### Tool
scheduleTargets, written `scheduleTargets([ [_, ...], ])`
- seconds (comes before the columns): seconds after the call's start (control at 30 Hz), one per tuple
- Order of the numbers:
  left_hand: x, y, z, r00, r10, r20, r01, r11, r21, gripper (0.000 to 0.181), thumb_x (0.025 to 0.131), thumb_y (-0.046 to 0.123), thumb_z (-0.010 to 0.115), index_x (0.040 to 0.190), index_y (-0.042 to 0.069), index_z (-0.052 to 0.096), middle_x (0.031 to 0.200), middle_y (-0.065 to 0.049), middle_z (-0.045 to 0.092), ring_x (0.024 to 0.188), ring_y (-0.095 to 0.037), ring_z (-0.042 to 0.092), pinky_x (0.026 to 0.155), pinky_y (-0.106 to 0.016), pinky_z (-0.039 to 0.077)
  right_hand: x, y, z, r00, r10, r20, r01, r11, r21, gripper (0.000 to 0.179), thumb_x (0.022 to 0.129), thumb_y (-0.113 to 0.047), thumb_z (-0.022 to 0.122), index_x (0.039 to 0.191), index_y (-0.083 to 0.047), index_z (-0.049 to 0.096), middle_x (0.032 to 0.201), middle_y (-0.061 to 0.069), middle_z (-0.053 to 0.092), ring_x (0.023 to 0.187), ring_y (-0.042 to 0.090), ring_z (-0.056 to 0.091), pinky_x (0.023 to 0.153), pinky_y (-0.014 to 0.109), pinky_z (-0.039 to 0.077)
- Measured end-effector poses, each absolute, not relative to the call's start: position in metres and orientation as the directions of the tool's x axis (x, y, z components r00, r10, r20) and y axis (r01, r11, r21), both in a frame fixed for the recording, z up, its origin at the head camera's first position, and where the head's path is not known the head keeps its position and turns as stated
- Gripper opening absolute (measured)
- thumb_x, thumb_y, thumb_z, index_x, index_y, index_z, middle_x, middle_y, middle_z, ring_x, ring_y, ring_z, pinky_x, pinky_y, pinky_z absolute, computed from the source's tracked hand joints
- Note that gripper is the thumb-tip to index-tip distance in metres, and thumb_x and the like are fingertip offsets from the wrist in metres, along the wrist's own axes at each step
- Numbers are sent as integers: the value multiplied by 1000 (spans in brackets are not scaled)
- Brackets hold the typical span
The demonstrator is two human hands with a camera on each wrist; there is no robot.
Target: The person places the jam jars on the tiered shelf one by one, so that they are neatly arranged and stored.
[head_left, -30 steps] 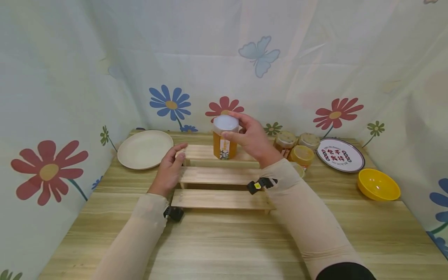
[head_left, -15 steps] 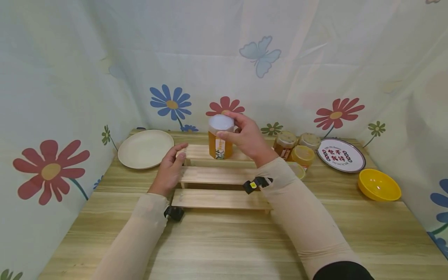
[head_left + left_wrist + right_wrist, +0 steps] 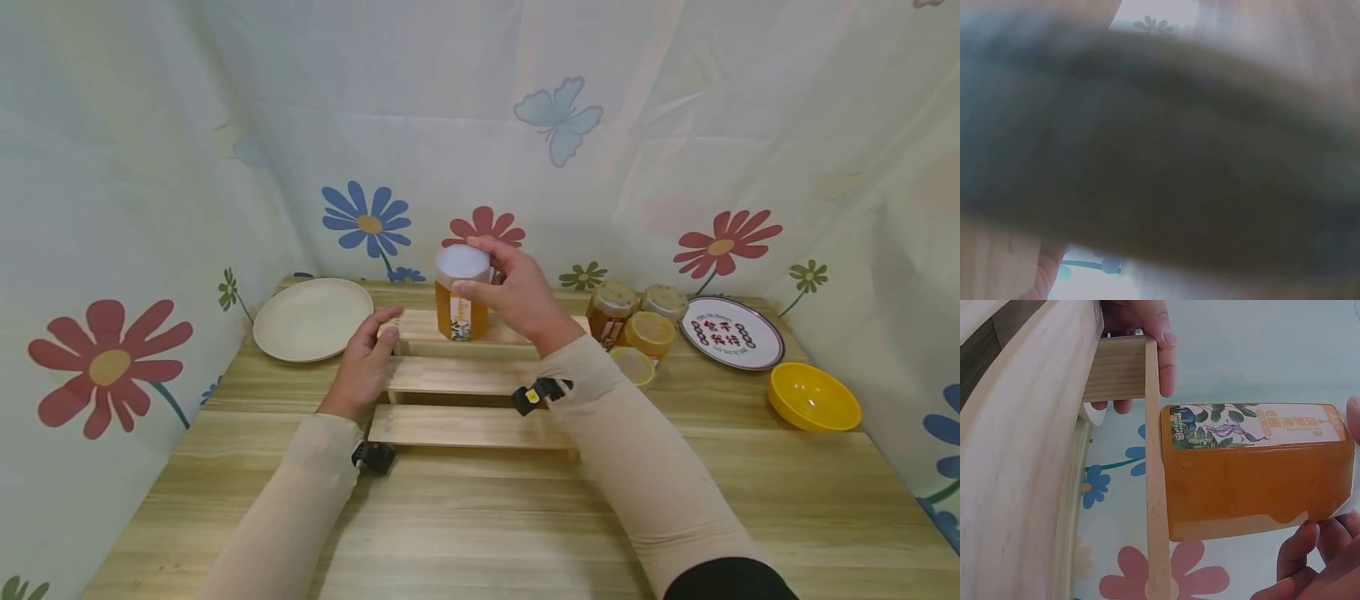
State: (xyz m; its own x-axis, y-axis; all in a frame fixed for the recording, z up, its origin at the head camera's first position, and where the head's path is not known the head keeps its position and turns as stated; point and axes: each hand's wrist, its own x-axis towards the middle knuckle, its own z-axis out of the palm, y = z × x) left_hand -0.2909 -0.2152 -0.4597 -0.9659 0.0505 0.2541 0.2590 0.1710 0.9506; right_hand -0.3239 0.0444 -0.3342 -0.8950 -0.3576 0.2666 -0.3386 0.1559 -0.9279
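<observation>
My right hand (image 3: 517,292) grips a jar of amber honey (image 3: 461,312) by its white lid (image 3: 463,262), thumb in front and fingers behind. The jar stands upright at the top tier of a three-step wooden rack (image 3: 465,375), its base right at the board in the right wrist view, where its printed label (image 3: 1260,425) shows. My left hand (image 3: 363,367) holds the left end of that top tier. Its thumb and fingers (image 3: 1166,369) curl round the board there. A dark blur fills most of the left wrist view.
Right of the rack stand several more jars (image 3: 648,332) in a cluster. Beyond them are a white plate with red characters (image 3: 731,333) and a yellow bowl (image 3: 813,398). A cream plate (image 3: 311,321) lies at the back left. Flowered cloth (image 3: 450,100) hangs behind the table (image 3: 465,533).
My right hand has moved the honey jar a little to the left along the top tier. The left hand has stayed on the rack's end.
</observation>
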Motion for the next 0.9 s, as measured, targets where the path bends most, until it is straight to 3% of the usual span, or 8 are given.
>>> scheduleTargets([
  [0.23, -291, -214, -458, -969, 48, 244, 248, 182, 951, 44, 116, 21, 41, 158, 11, 46, 168, -7, 35, 143, -23, 36, 115, -39, 30, -323, 38, -333, -893, -354, 279, -359, 185, -915, 65, 93, -20, 84, 152, -20, 57, 138, 4, 61, 114, 31, 57, 93, 41, 53],
  [0.4, -291, -212, -455, -973, 39, 226, 229, 185, 956, 45, 116, 20, 40, 158, 6, 44, 168, -11, 36, 149, -27, 33, 120, -49, 28, -324, 32, -332, -892, -359, 275, -355, 180, -917, 65, 93, -21, 84, 152, -21, 57, 137, 3, 60, 120, 30, 59, 99, 45, 55],
  [0.7, -293, -214, -458, -965, 36, 261, 263, 206, 942, 45, 115, 28, 44, 157, 10, 48, 164, -4, 43, 145, -19, 37, 118, -42, 31, -324, 24, -334, -901, -353, 251, -324, 167, -931, 66, 93, -23, 84, 153, -22, 56, 141, 3, 58, 132, 26, 59, 107, 48, 52],
  [0.9, -293, -214, -458, -967, 28, 254, 255, 194, 947, 45, 115, 26, 44, 156, 9, 48, 164, -4, 43, 138, -18, 39, 110, -32, 34, -326, 18, -335, -901, -354, 252, -325, 165, -931, 68, 93, -23, 84, 155, -21, 55, 143, 3, 58, 121, 25, 59, 101, 42, 52],
])
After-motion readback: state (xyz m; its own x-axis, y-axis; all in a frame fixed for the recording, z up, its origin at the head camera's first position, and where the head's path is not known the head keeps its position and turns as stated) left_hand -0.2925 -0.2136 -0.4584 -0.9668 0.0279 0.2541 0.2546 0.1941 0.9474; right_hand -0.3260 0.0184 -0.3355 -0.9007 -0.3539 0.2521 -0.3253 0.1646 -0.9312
